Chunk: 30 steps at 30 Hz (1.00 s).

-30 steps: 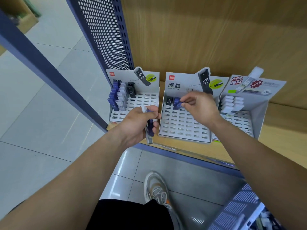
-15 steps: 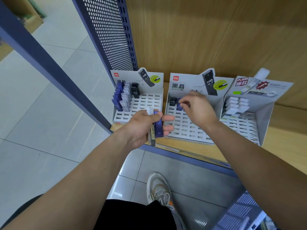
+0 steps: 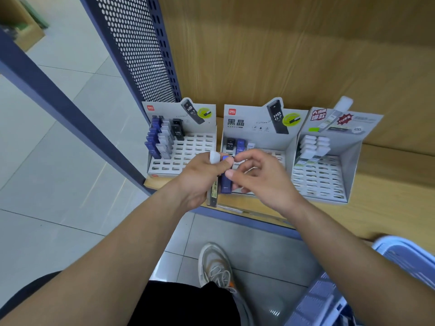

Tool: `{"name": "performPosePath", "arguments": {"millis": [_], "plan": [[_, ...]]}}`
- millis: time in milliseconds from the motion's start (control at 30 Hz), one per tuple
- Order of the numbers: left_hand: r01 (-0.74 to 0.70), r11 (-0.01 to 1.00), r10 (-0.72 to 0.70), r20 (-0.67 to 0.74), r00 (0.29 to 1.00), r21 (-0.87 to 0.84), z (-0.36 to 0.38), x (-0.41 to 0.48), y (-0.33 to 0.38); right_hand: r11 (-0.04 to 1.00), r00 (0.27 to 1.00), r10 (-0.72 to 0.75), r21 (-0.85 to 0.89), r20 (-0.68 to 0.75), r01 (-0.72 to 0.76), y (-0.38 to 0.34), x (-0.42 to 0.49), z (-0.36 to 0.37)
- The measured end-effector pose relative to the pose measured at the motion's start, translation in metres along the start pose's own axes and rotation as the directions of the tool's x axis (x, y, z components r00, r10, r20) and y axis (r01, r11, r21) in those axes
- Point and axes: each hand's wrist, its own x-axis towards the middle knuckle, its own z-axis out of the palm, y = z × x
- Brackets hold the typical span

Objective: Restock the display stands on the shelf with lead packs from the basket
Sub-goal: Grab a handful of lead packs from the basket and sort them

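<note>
Right hand (image 3: 260, 182), blue pack (image 3: 225, 184) mask middle stand (image 3: 259, 124); basket (image 3: 404, 252) right.

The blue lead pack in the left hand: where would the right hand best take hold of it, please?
Pinch the upper end of the blue lead pack, coming from the right with the right hand. It stands upright, its top showing above the left hand, which grips it beside a white-capped pack; its right side faces the right hand.
</note>
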Motion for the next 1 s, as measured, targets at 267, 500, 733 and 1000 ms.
{"name": "performPosePath", "arguments": {"millis": [267, 500, 733, 1000], "plan": [[-0.078, 0.994, 0.081, -0.035, 0.996, 0.072, 0.012, -0.007, -0.001, 0.998, 0.995, -0.05, -0.033, 0.083, 0.053, -0.007, -0.005, -0.014], [-0.012, 1.0, 0.014, -0.053, 0.998, 0.024, 0.005, -0.004, -0.001, 0.997, 0.995, -0.043, 0.059, -0.087, 0.048, 0.001, 0.006, -0.025], [0.067, 0.987, -0.049, -0.125, 0.991, 0.145, -0.013, 0.002, -0.011, 0.948, 0.944, -0.206, -0.292, -0.257, 0.127, 0.028, 0.056, -0.045], [0.186, 0.982, -0.183, -0.196, 0.963, 0.001, -0.011, 0.01, -0.005, 0.829, 0.959, -0.234, -0.549, -0.158, 0.111, 0.043, 0.085, -0.036]]}}
